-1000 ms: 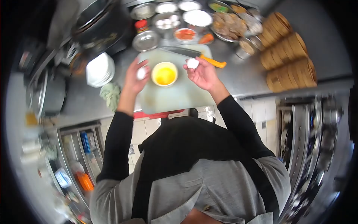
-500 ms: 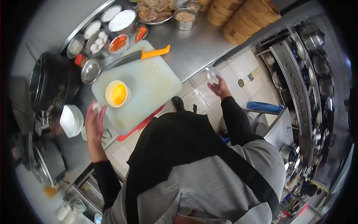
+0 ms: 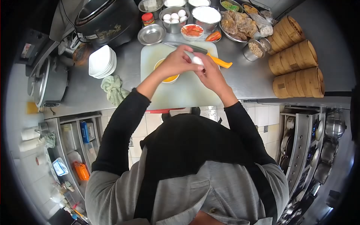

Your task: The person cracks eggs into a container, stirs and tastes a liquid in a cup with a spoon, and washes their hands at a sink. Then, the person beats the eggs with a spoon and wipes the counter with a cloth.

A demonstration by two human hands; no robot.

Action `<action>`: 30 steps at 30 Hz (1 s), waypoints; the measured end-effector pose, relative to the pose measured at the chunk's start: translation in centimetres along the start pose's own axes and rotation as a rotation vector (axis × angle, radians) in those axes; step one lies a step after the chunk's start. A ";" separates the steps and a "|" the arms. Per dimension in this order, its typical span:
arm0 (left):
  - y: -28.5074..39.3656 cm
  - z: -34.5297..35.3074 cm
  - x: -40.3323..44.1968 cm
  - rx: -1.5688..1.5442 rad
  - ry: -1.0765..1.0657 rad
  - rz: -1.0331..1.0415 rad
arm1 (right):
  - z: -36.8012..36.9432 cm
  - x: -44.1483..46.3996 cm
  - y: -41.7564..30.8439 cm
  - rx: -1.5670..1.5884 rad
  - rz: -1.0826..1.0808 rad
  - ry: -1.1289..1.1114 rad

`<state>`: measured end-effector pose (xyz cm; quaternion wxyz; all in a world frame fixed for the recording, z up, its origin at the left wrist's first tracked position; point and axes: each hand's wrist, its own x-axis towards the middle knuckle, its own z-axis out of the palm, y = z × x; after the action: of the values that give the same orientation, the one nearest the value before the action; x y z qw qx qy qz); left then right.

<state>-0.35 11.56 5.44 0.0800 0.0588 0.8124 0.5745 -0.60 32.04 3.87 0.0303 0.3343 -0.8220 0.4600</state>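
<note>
i have the egg between the fingers of my left hand and right hand, axis unclear; the bowl lies left of them, nearer the left.

Steel counter — cutting board, green cloth, bamboo steamers.

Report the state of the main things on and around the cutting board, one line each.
Egg: held where the left hand and right hand meet; cracked or not, unclear.
Bowl: yellow contents inside, partly hidden.
Knife: lying down, blade partly hidden.
Jar: red lid on.
Cloth: bunched up.
White dishes: stacked.
Bamboo baskets: stacked.
</note>
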 end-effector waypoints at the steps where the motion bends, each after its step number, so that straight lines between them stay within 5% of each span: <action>1: 0.3 -0.9 -0.6 0.003 0.047 0.005 | 0.4 -0.7 1.1 -0.068 0.021 -0.009; 4: -1.5 -3.4 -2.3 -0.104 0.188 -0.011 | 1.7 -3.8 3.2 -0.184 0.129 -0.097; 10: -3.1 -6.9 -4.1 -0.219 0.222 -0.043 | 3.5 -5.3 3.9 -0.468 -0.027 -0.100; 13: -2.8 -7.2 -4.6 -0.100 0.069 0.067 | 4.1 -4.6 5.3 -0.310 -0.013 -0.137; 19: 0.3 -5.3 -3.8 0.105 -0.120 0.482 | 1.2 4.9 -1.2 0.896 0.575 -0.509; 27: -2.9 -7.9 -4.4 0.081 0.005 0.236 | 4.3 8.1 -1.4 1.072 0.750 -0.556; 30: -4.9 -7.7 -4.7 0.020 0.074 0.145 | 5.6 7.4 -1.1 0.977 0.651 -0.524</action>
<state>2.75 1.95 3.62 0.0077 0.0971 0.8141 0.5725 -4.27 23.46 4.07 -0.4686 0.1441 -0.5571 0.6702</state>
